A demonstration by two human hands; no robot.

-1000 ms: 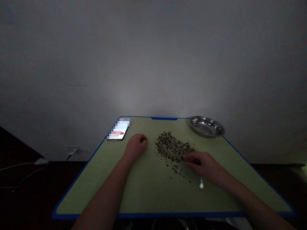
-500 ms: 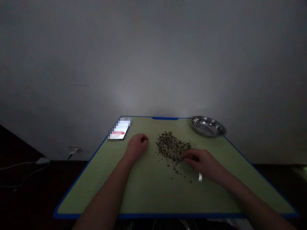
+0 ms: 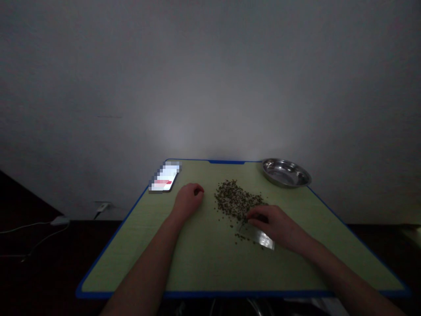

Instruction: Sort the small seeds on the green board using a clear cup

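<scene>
My right hand (image 3: 268,221) pinches the edge of a clear plastic bag (image 3: 263,239) at the near right side of a heap of small dark brown grains (image 3: 237,199). The bag lies low over the table, its lower end shining, with a few loose grains beside it. What is inside the bag, if anything, cannot be made out. To the left of the heap, my left hand (image 3: 189,199) rests on the table, apart from the grains. Its fingers are curled into a loose fist, and nothing shows in them.
A round stainless steel dish (image 3: 286,173) stands at the table's far right corner. A lit phone (image 3: 165,176) lies at the far left. The pale green table (image 3: 197,263) has a blue rim and stands close to a grey wall. Cables and a power strip (image 3: 59,220) are at left.
My right hand has shifted slightly left along the edge of the heap, and the bag has moved with it, showing more shine now. My left hand stays in place.
</scene>
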